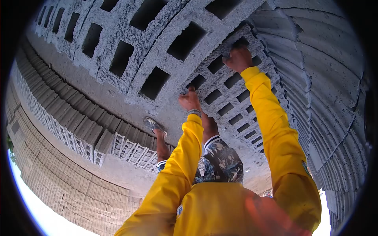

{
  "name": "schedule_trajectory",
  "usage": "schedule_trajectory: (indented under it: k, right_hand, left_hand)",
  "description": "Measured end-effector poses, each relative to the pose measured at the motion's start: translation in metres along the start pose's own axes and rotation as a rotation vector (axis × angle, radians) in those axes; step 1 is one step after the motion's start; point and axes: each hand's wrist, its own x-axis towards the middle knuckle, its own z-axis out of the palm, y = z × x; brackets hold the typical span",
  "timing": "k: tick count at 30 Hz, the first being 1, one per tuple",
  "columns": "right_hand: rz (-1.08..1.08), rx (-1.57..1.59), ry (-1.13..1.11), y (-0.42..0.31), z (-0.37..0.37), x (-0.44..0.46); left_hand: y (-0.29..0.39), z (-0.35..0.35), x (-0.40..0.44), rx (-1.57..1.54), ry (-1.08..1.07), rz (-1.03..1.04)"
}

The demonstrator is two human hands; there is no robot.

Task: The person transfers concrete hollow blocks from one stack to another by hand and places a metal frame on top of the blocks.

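Several grey hollow concrete blocks with rectangular holes stand stacked in front of me. My left hand point(190, 100) is closed on the near left corner of one block point(205, 87), its fingers at a hole. At the far right end of the same block row, my right hand point(239, 59) is also closed, with fingertips hooked into a hole. Both hands appear to grip the same block, though its outline is partly hidden. Larger-looking hollow blocks point(161, 61) lie just beyond my left hand. Both arms wear yellow sleeves.
A tall stack of grey blocks point(315, 70) rises close on the right. On the left runs a long low row of blocks point(78, 114), with a wide brownish block stack point(71, 173) behind it. My sandalled foot point(151, 124) stands on the concrete floor point(118, 96).
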Motion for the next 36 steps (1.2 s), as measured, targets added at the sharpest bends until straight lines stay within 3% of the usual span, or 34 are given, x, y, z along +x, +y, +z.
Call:
schedule_trajectory:
  k: [3,6,9,16,19,23,31,36]
  right_hand:
    - [-0.028,-0.027,0.067,0.001,0.005,0.0]
    - [-0.036,-0.012,0.035,0.003,0.006,0.0]
    - [-0.053,-0.036,0.033,0.005,0.009,0.0]
    - [-0.053,-0.096,0.005,0.004,0.012,-0.004]
    - [-0.06,-0.163,0.027,0.003,0.021,-0.005]
    - [0.017,-0.242,-0.049,-0.01,0.01,-0.007]
    - [0.071,-0.279,-0.099,-0.018,0.007,-0.008]
    - [0.135,-0.174,0.2,-0.031,0.001,-0.028]
  left_hand:
    - [-0.001,-0.001,0.001,-0.12,-0.051,0.023]
    - [0.006,-0.005,-0.004,0.065,-0.028,0.036]
    - [0.004,-0.002,-0.006,-0.134,-0.084,0.052]
    - [-0.023,-0.019,0.018,-0.103,-0.444,0.098]
    - [-0.02,-0.047,0.025,-0.131,-0.749,0.032]
    - [-0.038,-0.08,0.038,-0.203,-0.857,0.128]
    - [-0.093,-0.157,0.096,-0.211,-0.691,-0.039]
    - [-0.076,-0.202,0.116,-0.389,-0.591,-0.057]
